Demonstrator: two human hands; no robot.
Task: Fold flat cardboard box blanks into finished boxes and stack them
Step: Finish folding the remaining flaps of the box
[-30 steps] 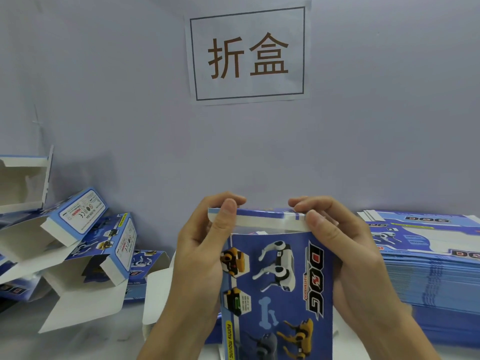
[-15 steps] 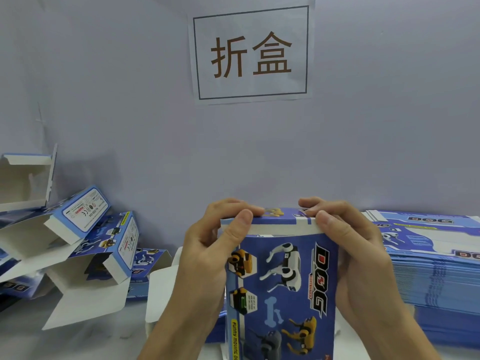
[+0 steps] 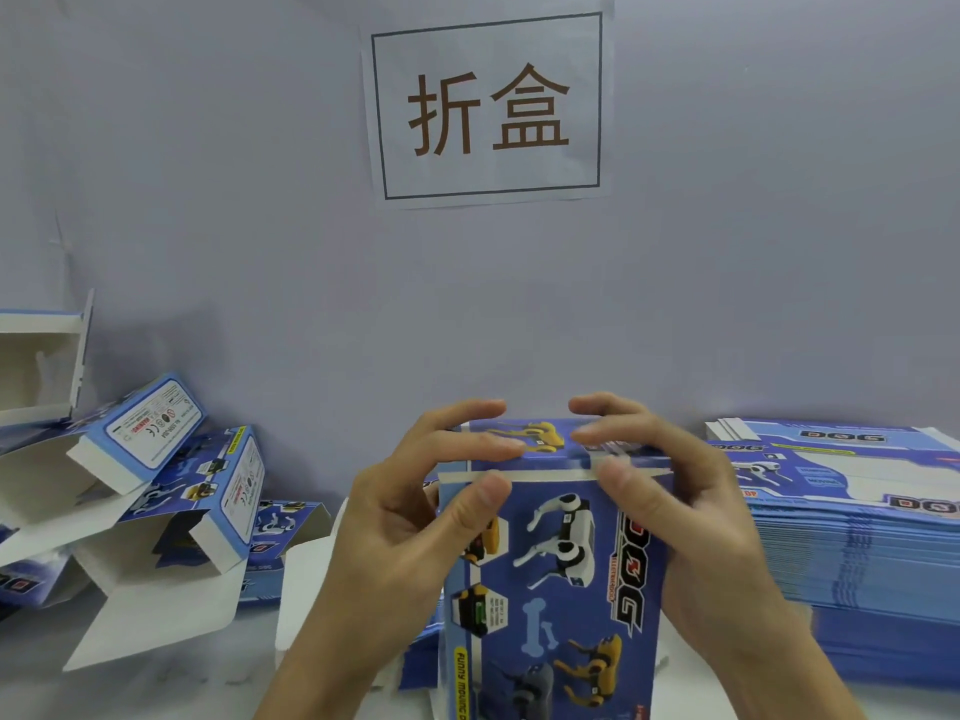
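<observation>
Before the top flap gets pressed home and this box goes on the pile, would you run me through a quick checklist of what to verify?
1. Box upright, printed front facing the person: ok.
2. Left hand supporting the box: ok, thumb on the front by the top edge, fingers curled above the top.
3. Right hand supporting the box: ok, thumb at the top edge, fingers over the top.
4. Top flap fully tucked: cannot tell; it is folded over, but a white edge shows along the front.
5. Bottom end closed: cannot tell, out of view.
6. Flat blanks stacked at the right for the next box: ok.
</observation>
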